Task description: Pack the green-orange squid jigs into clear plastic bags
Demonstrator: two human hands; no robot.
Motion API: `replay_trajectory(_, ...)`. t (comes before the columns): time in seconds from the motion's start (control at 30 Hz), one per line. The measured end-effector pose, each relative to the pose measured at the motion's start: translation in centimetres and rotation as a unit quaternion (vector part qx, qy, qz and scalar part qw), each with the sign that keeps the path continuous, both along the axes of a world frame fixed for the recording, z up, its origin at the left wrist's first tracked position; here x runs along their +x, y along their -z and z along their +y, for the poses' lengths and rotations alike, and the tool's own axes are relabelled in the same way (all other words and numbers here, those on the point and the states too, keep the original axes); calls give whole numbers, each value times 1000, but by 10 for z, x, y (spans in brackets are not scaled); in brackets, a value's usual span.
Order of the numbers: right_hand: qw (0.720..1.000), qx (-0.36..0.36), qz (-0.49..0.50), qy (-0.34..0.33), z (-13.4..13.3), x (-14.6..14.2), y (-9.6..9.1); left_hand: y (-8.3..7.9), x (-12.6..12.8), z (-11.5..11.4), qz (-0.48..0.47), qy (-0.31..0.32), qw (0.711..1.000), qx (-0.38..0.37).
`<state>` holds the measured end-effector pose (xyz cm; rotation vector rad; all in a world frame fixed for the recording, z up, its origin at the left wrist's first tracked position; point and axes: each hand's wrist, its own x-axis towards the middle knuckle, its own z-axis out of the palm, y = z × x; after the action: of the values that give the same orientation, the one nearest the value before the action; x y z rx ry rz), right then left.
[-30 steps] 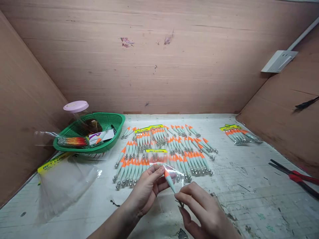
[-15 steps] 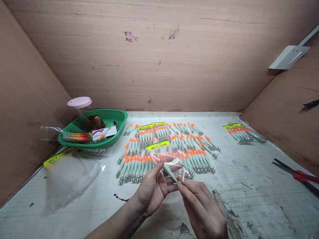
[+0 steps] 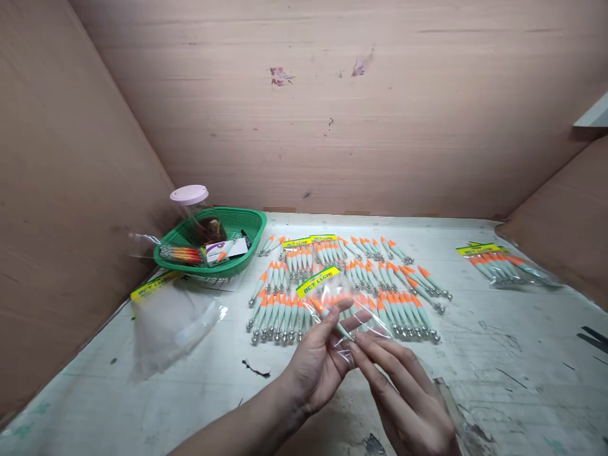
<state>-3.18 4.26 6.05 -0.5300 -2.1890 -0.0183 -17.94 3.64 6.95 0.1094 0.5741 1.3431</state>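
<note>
My left hand [image 3: 316, 367] is closed on a clear plastic bag with a yellow "BCT LURE" header [image 3: 318, 282], thumb pressed on top. A squid jig [image 3: 342, 330], pale green with an orange tip, lies slanted beneath that thumb, its tip toward the header. Whether it sits inside the bag or on its face, I cannot tell. The fingertips of my right hand [image 3: 408, 386] pinch the jig's hook end, which they mostly hide. Behind both hands, rows of matching squid jigs [image 3: 280, 309] lie on the table, two filled bags [image 3: 298, 256] among them.
At the left, a green basket [image 3: 259, 237] holds a pink-lidded jar [image 3: 189, 195] and packaged lures. Empty header bags [image 3: 173, 326] lie fanned before it. Filled bags [image 3: 494, 263] rest at the right; black blades [image 3: 593, 339] show at the right edge. Wooden walls enclose the table.
The view has turned left, so everything sits farther right and the red handles at the right edge have left view. The bag is tilted a little more; both hands keep their hold.
</note>
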Motion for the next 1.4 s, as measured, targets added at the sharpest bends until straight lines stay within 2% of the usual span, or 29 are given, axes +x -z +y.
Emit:
replay_trajectory(0.3, 997, -38, 62, 20, 0, -4, 5, -3, 1, 0, -24, -28, 999, 6)
replay_trajectory(0.4, 999, -34, 36, 19, -5, -10, 5, -3, 0, -1, -19, -22, 999, -17)
replay_trajectory(0.5, 998, -41, -36, 8, -13, -7, -4, -2, -2, 0, -15, -15, 999, -38)
replay_trajectory(0.6, 996, -76, -51, -12, -11, 19, -13, -2, -4, 2, 1, -26, 998, -63)
replay_trajectory(0.67, 991, -117, -38, 47, 4, 49, -11, -3, -5, 5, 16, -37, 997, -72)
replay_trajectory(0.73, 971, -161, -54, 168, 29, 82, -2, -3, -6, 7, 29, -41, 996, -70)
replay_trajectory(0.77, 961, -166, -98, 201, 43, 96, 5, -3, -6, 7, 37, -40, 996, -67)
replay_trajectory(0.83, 952, -173, -128, 216, 70, 117, 21, -2, -6, 8, 51, -33, 996, -65)
replay_trajectory(0.9, 953, -175, -145, 202, 89, 125, 35, -1, -5, 8, 62, -30, 995, -70)
replay_trajectory(1.0, 956, -171, -157, 181, 98, 124, 45, 1, -4, 8, 63, -24, 995, -72)
replay_trajectory(1.23, 971, -128, -142, 144, 93, 127, 45, 2, -4, 12, 54, -30, 995, -84)
replay_trajectory(1.4, 979, -44, -152, 125, 99, 126, 47, 1, -4, 11, 54, -39, 994, -85)
